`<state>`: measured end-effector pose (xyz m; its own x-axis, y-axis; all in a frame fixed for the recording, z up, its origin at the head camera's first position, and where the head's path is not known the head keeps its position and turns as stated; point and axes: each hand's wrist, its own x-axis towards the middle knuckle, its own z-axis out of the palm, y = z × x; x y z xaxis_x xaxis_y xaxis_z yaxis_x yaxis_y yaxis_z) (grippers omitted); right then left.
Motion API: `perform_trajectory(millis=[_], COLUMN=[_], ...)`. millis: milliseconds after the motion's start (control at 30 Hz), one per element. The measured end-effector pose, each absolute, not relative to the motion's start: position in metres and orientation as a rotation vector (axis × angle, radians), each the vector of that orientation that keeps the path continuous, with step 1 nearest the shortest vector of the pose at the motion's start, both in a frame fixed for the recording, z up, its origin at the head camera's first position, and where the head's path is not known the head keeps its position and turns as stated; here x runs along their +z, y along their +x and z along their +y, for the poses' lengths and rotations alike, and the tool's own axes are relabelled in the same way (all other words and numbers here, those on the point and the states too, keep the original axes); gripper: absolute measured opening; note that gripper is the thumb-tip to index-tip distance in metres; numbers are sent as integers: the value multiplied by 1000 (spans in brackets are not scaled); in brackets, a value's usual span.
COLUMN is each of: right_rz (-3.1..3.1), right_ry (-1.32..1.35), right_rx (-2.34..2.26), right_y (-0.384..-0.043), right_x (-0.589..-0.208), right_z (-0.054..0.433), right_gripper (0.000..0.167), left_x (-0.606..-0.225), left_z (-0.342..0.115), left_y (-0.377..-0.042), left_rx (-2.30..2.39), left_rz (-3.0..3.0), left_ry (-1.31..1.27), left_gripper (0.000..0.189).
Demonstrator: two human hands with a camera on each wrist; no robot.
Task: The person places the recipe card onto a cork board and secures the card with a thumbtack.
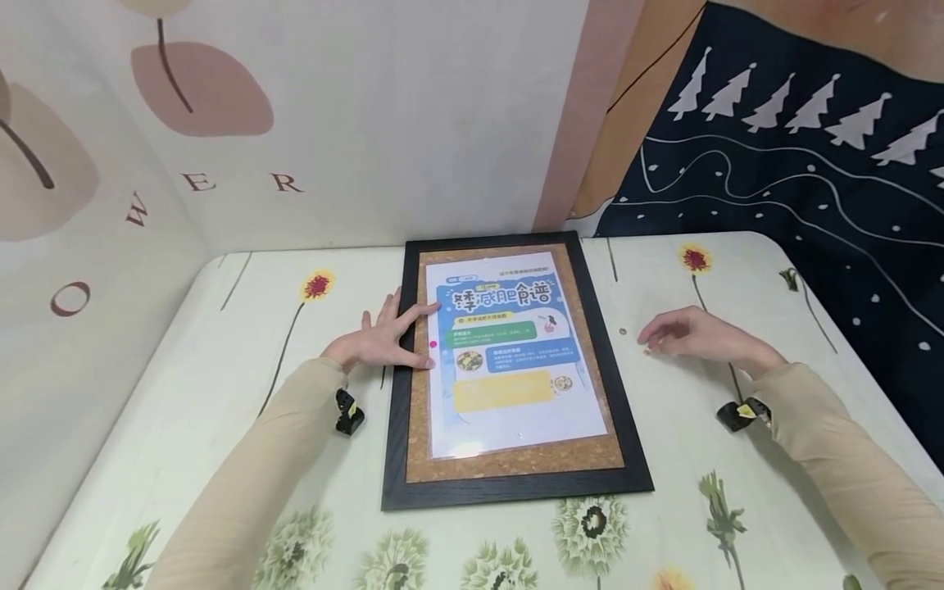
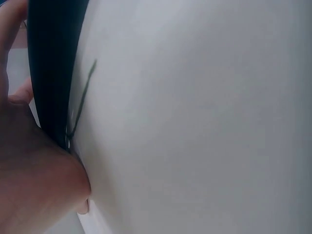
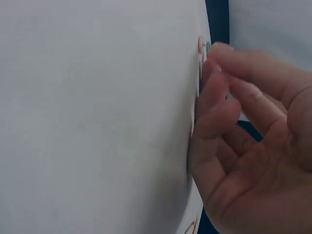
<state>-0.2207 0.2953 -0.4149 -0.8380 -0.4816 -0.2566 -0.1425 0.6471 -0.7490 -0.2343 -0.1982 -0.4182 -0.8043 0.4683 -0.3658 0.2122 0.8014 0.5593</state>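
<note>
A laminated poster [image 1: 516,426] with blue, green and yellow panels lies on a cork board [image 1: 479,473] in a black frame [image 1: 516,489]. At the poster's left edge shows a pink push pin [image 1: 433,344]. My left hand [image 1: 379,336], fingers spread, rests across the frame's left side; its thumb and a finger touch the poster's edge on either side of the pin. To the right of the frame, my right hand [image 1: 686,333] bends its fingers loosely, low over the table. Close to its fingertips are a small pink tack [image 3: 201,45] and a teal bit [image 3: 208,46]; no grip on either is visible.
A small round object [image 1: 623,331] lies on the table between the frame and my right hand. The table wears a white flowered cloth [image 1: 221,426]. Behind stands a pale wall hanging [image 1: 413,123], with a dark one with trees [image 1: 774,180] at the right.
</note>
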Motion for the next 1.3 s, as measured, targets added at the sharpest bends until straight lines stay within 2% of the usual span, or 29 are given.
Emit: perform_trajectory(millis=[567, 867, 1300], right_rz=[2450, 2461, 2276], right_ry=[-470, -612, -565], right_rx=[-1075, -1124, -1188], right_y=[-214, -218, -222], right_x=[-416, -403, -391], right_z=[288, 275, 265], right_gripper=[6, 9, 13], left_x=[-420, -421, -423], left_z=[-197, -201, -199], left_y=[-236, -235, -235], left_rx=[673, 692, 687], left_rz=[2501, 2501, 2514], left_ry=[516, 502, 514], left_gripper=[95, 96, 95])
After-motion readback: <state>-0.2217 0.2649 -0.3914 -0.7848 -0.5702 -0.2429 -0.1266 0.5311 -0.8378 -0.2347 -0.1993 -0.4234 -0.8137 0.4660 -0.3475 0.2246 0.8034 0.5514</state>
